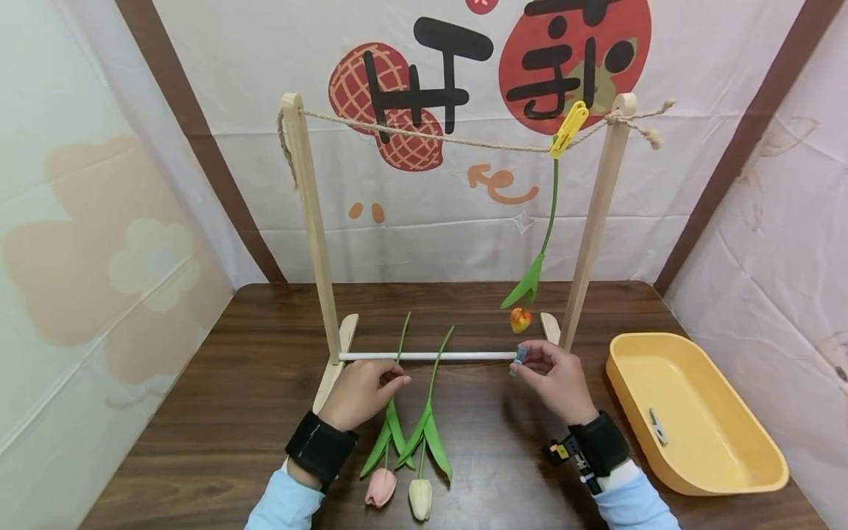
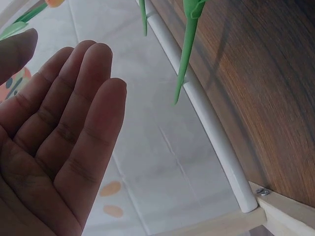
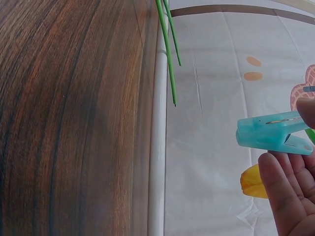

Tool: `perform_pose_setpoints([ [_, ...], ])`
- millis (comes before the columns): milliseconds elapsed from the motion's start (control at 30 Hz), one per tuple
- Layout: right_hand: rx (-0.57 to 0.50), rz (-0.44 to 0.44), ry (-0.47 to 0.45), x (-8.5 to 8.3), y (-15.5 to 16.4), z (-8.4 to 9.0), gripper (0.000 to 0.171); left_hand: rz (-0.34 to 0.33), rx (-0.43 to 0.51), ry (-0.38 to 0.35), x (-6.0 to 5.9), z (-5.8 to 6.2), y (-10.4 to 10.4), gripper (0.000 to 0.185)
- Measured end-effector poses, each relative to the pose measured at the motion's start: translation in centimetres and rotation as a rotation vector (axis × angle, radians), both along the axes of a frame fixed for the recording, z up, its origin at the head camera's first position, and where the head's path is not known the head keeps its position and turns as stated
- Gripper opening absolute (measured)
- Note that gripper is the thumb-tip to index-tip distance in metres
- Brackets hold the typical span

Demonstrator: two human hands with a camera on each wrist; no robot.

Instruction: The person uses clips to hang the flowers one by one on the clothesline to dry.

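Observation:
My right hand [image 1: 556,379] pinches a light-blue clothespin [image 3: 266,132] between thumb and fingers, just in front of the white crossbar [image 1: 457,356]. With nothing in it, my left hand [image 1: 361,390] hovers beside the stems, its fingers nearly straight in the left wrist view. A pink tulip [image 1: 380,488] and a white tulip [image 1: 420,499] lie side by side, blooms toward me and stems across the bar. Above my right hand, an orange-yellow tulip [image 1: 521,320] hangs bloom-down from the rope [image 1: 457,142], its stem end clipped by a yellow clothespin [image 1: 568,131].
Two wooden posts, left [image 1: 313,228] and right [image 1: 599,221], carry the rope across the table's [image 1: 232,442] far side. A yellow tray [image 1: 722,412] at the right holds a pale clothespin [image 1: 658,427]. A printed cloth [image 1: 437,243] hangs behind.

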State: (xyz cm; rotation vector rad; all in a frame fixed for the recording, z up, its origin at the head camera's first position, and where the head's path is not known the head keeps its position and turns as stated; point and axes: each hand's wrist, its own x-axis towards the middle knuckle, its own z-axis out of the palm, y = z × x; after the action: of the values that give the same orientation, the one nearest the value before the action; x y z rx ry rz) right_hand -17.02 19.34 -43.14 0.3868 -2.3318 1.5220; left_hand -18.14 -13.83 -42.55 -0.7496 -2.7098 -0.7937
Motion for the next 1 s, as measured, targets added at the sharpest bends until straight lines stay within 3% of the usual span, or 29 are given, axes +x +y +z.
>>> perform_pose_setpoints([
  [233, -0.014, 0.015, 0.012, -0.1, 0.1, -0.1, 0.028, -0.021, -0.015, 0.005, -0.5, 0.5, -0.1, 0.007],
  [467, 0.004, 0.009, 0.022, 0.1, 0.2, 0.2, 0.025, -0.094, -0.070, -0.017, -2.2, 1.8, 1.1, 0.013],
  [633, 0.006, -0.002, 0.019, 0.2, 0.2, 0.3, 0.026, -0.152, -0.146, -0.087, -3.4, 2.6, 2.3, 0.014],
  [800, 0.001, 0.002, 0.025, 0.3, 0.2, 0.4, 0.026, -0.208, -0.226, -0.140, -4.4, 2.4, 3.3, 0.013],
  [1000, -0.001, 0.002, 0.026, 0.2, 0.2, 0.5, 0.026, -0.227, -0.297, -0.161, -5.2, 1.6, 4.3, 0.019],
])
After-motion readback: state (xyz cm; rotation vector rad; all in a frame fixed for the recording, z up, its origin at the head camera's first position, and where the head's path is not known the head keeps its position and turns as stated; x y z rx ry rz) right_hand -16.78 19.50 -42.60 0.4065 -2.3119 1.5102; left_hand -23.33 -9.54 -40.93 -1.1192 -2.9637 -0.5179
